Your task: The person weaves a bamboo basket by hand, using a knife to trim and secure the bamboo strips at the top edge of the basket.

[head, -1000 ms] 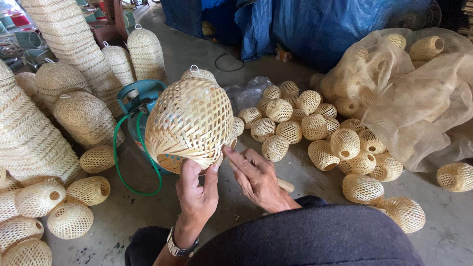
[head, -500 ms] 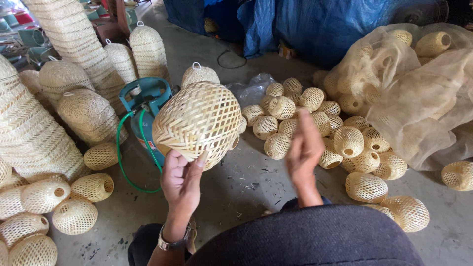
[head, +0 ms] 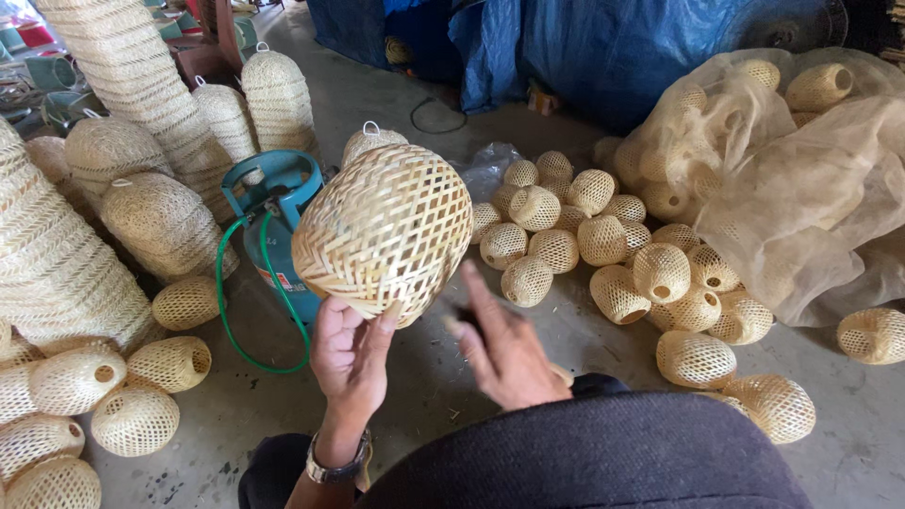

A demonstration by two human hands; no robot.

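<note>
My left hand (head: 353, 363) grips the lower rim of a large woven bamboo basket (head: 386, 226) and holds it up in front of me, tilted on its side. A watch sits on that wrist. My right hand (head: 509, 351) is blurred with motion just right of and below the basket, fingers apart and pointing at it, with nothing in it that I can make out. It is close to the basket's lower edge but not touching it. My dark-clothed knee (head: 603, 452) fills the bottom of the view.
A teal gas cylinder (head: 275, 203) with a green hose (head: 226, 311) stands behind the basket. Small woven bamboo balls (head: 603, 236) lie heaped on the concrete floor at right, more in a net bag (head: 801, 170). Tall stacked woven shades (head: 57, 254) crowd the left.
My right hand went from palm up under the basket to raised on the right, then came down toward the basket's lower edge. The basket has lifted and turned a little in my left hand.
</note>
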